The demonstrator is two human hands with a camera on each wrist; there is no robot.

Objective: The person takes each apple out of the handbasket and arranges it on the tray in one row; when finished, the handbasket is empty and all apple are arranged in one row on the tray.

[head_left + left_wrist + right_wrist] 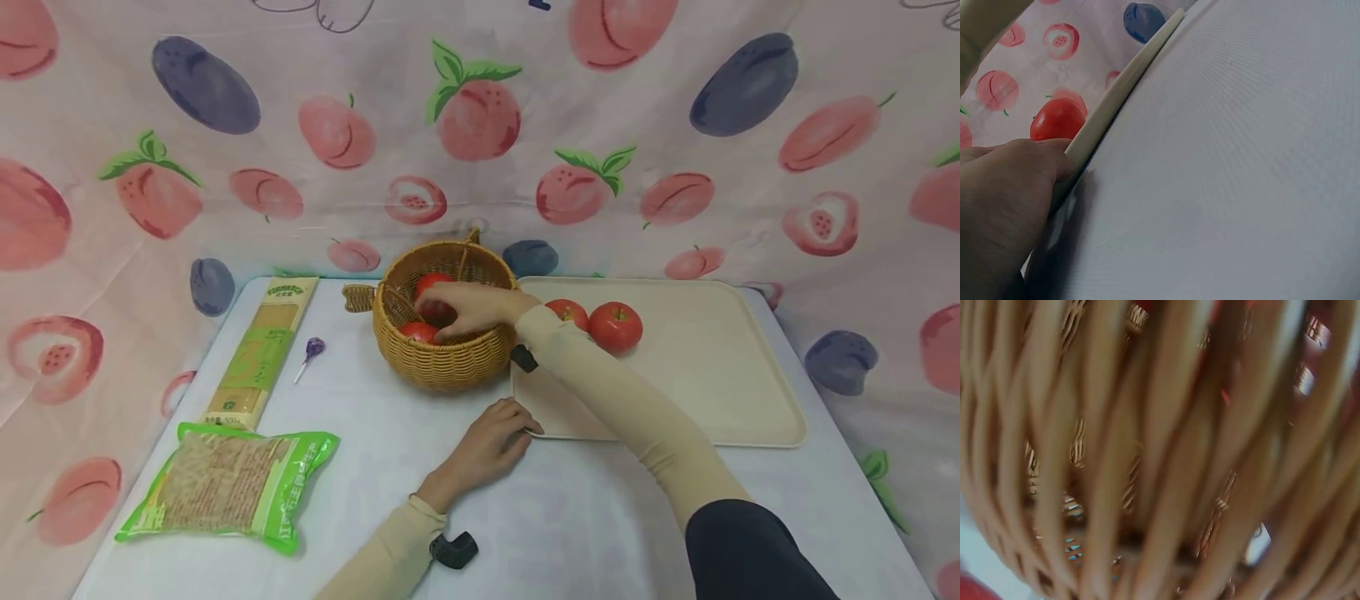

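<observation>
My right hand [474, 307] reaches over the rim of a brown wicker basket [442, 367] and holds a red apple, shaded under the fingers. Another apple [432, 283] lies behind it in the basket, and one more apple [417, 332] is in front. The right wrist view is filled by the basket's weave [1166, 437]. At the near left corner of a cream tray [675, 375], my left hand [491, 442] grips the rim. Two red apples, the right one [615, 327] fully visible and the left one [567, 312] partly behind the sleeve, sit on the tray.
On the left lie a long pack of noodles [262, 350], a purple lollipop [313, 347] and a green-edged plastic food bag [225, 483]. A fruit-print cloth [480, 200] hangs behind the white tabletop [570, 525].
</observation>
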